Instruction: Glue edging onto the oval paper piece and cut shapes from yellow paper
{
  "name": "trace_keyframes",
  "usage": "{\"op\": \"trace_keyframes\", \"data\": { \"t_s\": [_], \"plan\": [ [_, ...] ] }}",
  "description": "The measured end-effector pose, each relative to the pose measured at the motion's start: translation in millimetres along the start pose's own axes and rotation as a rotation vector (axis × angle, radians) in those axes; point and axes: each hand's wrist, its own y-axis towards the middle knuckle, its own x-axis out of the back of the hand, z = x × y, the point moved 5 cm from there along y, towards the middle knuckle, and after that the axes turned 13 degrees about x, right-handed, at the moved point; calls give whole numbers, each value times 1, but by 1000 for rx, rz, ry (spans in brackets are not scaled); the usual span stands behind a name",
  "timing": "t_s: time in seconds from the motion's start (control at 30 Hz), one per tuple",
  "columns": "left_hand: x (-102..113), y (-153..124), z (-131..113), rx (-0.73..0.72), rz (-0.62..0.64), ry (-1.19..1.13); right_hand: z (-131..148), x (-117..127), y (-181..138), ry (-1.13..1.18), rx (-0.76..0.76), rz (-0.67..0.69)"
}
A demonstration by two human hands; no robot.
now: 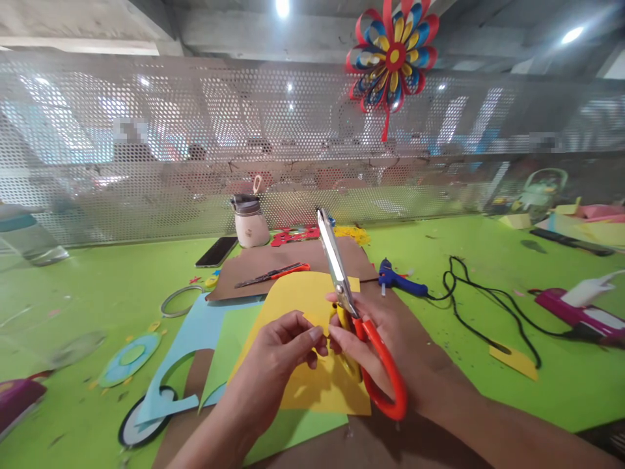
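My left hand (286, 345) is closed, thumb and forefinger pinched together above the yellow paper sheet (297, 286). What it pinches is too small to tell against the yellow behind it. Close beside it, my right hand (374, 335) is closed on a large pair of scissors (385, 381) with orange-red handles. Their silver blades point up and away from me. A curled yellow piece (349, 365) shows at the right fingers, partly hidden by them. Beneath the yellow sheet lie green paper (303, 433) and light blue paper (208, 319) with curved cut-outs.
Smaller scissors (273, 275) lie on brown card (244, 267). Right of it are a blue glue gun (403, 281) and black cord (481, 293). Further back stand a phone (217, 252) and white bottle (251, 228) before a perforated screen (293, 143). A paper flower (395, 56) hangs above.
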Motion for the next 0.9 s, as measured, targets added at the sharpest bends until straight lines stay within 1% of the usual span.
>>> {"op": "trace_keyframes", "data": {
  "t_s": [0.1, 0.2, 0.3, 0.4, 0.5, 0.67, 0.9],
  "plan": [
    [7, -2, -5, -56, -45, -86, -9, -4, -5, 80, -17, 4],
    [14, -6, -11, -134, -92, -170, -17, -11, -11, 162, -83, 36],
    [19, -11, -16, -201, -121, -209, -21, -18, -16, 197, -133, 78],
    [23, -16, -21, -262, -155, -226, -24, -24, -21, 217, -139, 92],
    [25, -20, -26, -307, -181, -238, -23, -27, -24, 110, -102, 131],
    [25, -21, -29, -308, -194, -242, -13, -27, -25, -112, 36, 177],
    [20, -20, -26, -304, -174, -273, -5, -25, -26, -164, 47, 207]
  ]
}}
